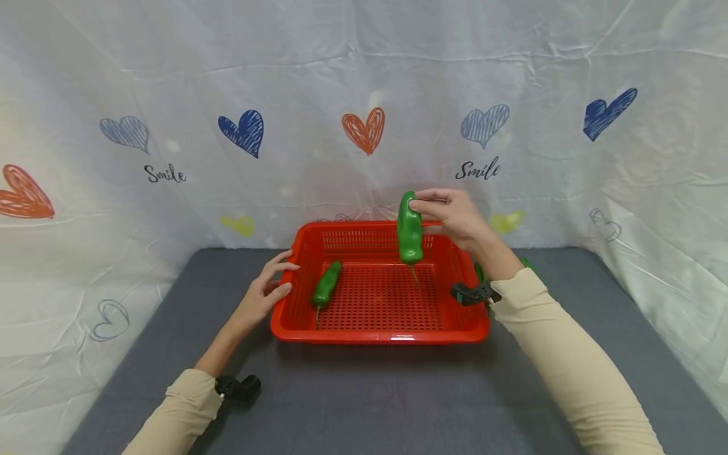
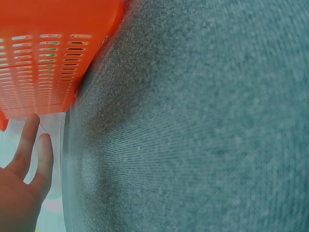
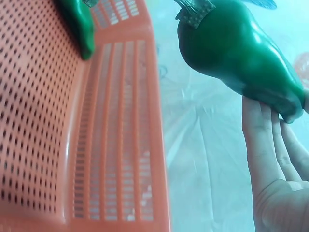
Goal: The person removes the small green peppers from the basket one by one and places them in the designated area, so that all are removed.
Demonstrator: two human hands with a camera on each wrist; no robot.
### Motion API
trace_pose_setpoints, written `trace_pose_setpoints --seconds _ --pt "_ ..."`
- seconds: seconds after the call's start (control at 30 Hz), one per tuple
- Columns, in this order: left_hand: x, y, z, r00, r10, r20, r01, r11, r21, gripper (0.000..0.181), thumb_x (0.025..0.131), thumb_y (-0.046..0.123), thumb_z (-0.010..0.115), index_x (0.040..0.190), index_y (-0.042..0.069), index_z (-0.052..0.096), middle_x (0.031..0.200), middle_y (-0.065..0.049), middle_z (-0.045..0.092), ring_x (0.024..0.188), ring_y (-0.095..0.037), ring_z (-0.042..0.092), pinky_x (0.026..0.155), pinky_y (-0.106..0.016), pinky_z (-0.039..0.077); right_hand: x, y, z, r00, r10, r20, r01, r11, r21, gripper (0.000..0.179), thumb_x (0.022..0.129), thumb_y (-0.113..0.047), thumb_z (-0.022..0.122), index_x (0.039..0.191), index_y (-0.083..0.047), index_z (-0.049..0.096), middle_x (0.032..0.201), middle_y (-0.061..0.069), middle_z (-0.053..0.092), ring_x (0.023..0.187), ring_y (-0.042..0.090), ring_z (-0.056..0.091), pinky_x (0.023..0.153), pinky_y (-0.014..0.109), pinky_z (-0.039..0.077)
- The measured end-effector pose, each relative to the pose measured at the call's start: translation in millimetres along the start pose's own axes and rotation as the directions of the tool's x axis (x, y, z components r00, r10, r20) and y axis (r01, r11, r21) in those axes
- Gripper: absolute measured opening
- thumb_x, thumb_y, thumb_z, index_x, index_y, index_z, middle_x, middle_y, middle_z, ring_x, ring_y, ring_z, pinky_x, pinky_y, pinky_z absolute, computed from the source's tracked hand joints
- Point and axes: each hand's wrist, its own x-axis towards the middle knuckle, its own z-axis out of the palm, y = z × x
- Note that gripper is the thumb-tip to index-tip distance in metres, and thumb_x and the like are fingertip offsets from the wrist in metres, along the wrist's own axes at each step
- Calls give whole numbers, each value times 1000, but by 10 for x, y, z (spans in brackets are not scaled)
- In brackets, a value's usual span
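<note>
My right hand (image 1: 457, 221) pinches a long green pepper (image 1: 410, 234) by its tip, above the right half of a red plastic basket (image 1: 378, 337). The pepper hangs upright with its stem pointing down. In the right wrist view my fingers (image 3: 263, 140) press against the narrow end of this pepper (image 3: 236, 48). A second green pepper (image 1: 327, 285) lies in the basket at its left side, stem toward me. On the left rim of the basket rests my left hand (image 1: 258, 303), its fingers fairly straight. The left wrist view shows two fingers (image 2: 45, 159) beside the basket wall (image 2: 38, 92).
More green peppers (image 1: 527, 264) lie on the table to the right of the basket, mostly hidden behind my right forearm. A dark grey cloth (image 1: 370, 398) covers the table. Behind it hangs a white curtain (image 1: 307, 95) printed with hearts.
</note>
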Motion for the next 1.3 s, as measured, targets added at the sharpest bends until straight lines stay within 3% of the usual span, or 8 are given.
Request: trace_pose_setpoints --seconds 0.37,0.57,0.83,1.3 --pt "5 9 -3 1000 -14 1 14 1000 -9 35 102 -2 54 137 -2 53 163 -13 24 111 -52 56 82 -30 55 -169 -85 -469 999 -10 -32 11 998 55 15 95 -5 73 110 -5 73 100 6 72 86 22 71 73 36 59" --pt "4 17 -5 1000 -13 3 13 1000 -2 35 102 -2 55 137 -2 53 163 -14 24 112 -51 56 84 -29 55 -253 -99 -686 995 -3 -97 8 999 50 11 95 -6 73 105 -8 76 100 6 71 84 22 71 71 37 59" --pt "2 26 -13 1000 -19 5 19 1000 -4 35 102 -1 55 137 -2 53 163 -13 25 110 -49 59 82 -31 56 -399 -49 -1007 984 2 -179 -1 1000 7 9 93 -10 76 102 -11 77 98 4 73 81 20 72 68 35 59" --pt "8 29 -14 1000 -30 10 30 1000 0 36 102 0 55 138 -1 53 163 -13 24 109 -48 59 82 -31 56 -774 158 -1694 980 53 -191 -59 998 -25 13 98 -9 70 105 -17 77 108 -7 68 91 14 69 73 30 57"
